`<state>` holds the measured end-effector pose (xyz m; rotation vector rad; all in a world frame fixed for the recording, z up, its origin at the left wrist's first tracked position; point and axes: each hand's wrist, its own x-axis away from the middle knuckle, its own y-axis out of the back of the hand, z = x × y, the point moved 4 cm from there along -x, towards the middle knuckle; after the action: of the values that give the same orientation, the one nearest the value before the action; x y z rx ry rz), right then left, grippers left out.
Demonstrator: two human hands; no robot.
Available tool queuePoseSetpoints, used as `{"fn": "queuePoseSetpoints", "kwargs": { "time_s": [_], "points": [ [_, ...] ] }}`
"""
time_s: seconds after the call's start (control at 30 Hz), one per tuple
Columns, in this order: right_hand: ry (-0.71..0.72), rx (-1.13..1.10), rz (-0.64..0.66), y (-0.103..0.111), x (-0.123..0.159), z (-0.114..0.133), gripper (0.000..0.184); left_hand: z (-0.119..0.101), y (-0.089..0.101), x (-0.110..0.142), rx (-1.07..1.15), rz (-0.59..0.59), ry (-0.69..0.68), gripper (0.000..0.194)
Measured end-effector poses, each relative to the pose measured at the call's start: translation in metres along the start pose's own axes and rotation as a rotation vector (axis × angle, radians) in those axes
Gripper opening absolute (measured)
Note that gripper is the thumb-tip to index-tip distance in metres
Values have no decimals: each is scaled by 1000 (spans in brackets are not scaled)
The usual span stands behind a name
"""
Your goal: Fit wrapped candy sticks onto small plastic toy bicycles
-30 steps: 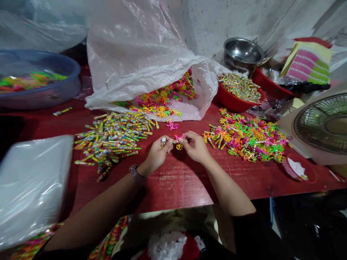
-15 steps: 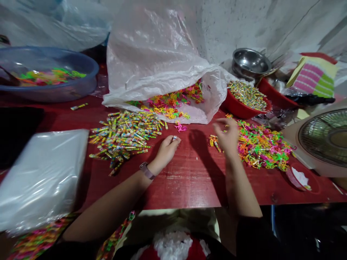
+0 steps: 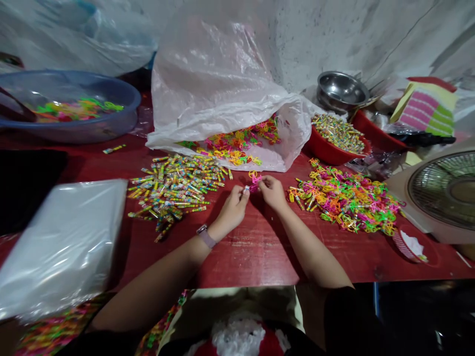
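My left hand, a watch on its wrist, is closed around a small candy tube whose whitish end pokes out past the thumb. Close beside it, my right hand pinches a pink plastic piece near the tube's end. A yellow plastic piece lies just behind the fingers. Left of my hands is a heap of wrapped candy tubes. To the right spreads a pile of bright plastic pieces, some with tubes among them.
A white plastic bag lies open behind my hands, colourful pieces in its mouth. A blue basin and clear plastic sheets are left. Rightward stand a red bowl of tubes, a metal bowl, and a fan.
My right hand has moved left from the right-hand pile to the front of the bag and taken hold of a pink piece. My left hand stays nearly in place with the tube.
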<state>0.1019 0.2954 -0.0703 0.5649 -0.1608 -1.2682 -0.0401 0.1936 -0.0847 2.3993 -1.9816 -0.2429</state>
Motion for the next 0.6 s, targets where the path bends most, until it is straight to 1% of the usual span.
{"fn": "queuePoseSetpoints", "kwargs": {
  "time_s": [0.07, 0.13, 0.2, 0.27, 0.33, 0.43, 0.6],
  "points": [
    [-79, -335, 31, 3, 12, 2, 15, -8, -2, 4, -33, 47, -65, 22],
    [-119, -517, 60, 3, 23, 6, 15, -14, -5, 8, -42, 112, -109, 24],
    [-144, -572, 86, 0, 31, 9, 15, -18, -7, 10, -50, 169, -127, 26],
    [-157, -582, 124, -3, 37, 12, 21, -20, -8, 11, -44, 199, -143, 28],
    [-166, -598, 159, -5, 41, 15, 31, -21, -8, 11, -19, 199, -158, 28],
    [-168, -670, 160, -2, 44, 20, 42, -22, -8, 12, -10, 204, -168, 31],
    [-118, -714, 206, 1, 49, 26, 42, -26, -10, 14, -4, 232, -190, 33]
  ]
}}
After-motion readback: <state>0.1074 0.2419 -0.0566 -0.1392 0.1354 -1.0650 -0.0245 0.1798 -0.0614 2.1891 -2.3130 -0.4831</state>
